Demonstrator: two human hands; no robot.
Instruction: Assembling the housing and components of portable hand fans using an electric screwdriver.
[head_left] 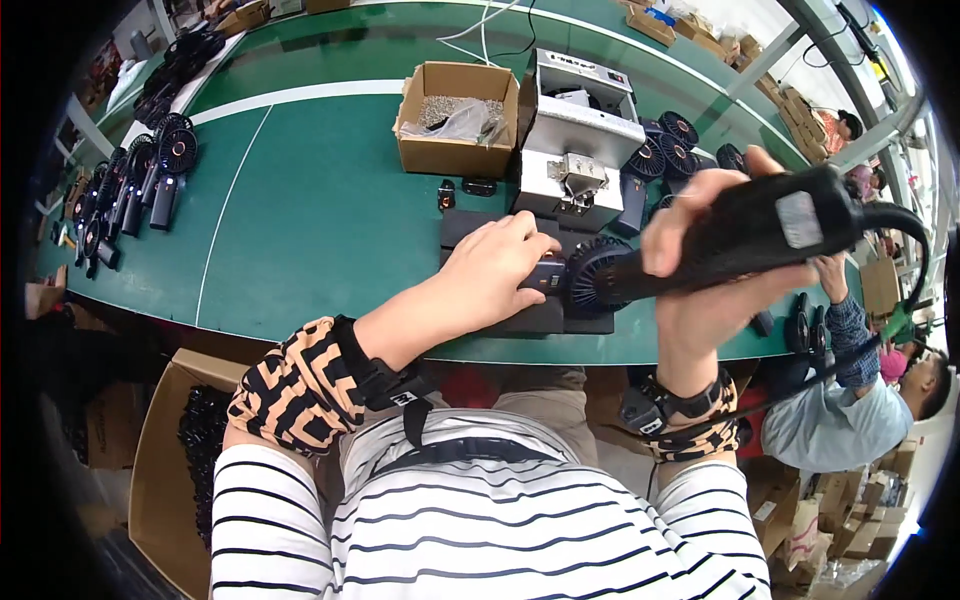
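My left hand (485,265) is wrapped over the handle of a small dark handheld fan (592,278), pressing it down on a dark block-like fixture (463,224). The fan's round ribbed head points right, and most of its handle is hidden beneath my fingers. In my right hand (705,315) is a black corded electric screwdriver (745,228), lying almost level with its front end at the fan head. I cannot tell whether its tip touches the fan. Just beyond the fixture lie two small dark parts (447,194).
A cardboard box (450,157) of small metal pieces stands beside a silver screw-feeder-like machine (577,138). More handheld fans (170,160) lie at the left, others (665,150) behind the machine. A carton of black parts (175,470) sits below the table edge. A co-worker (845,420) is at the right.
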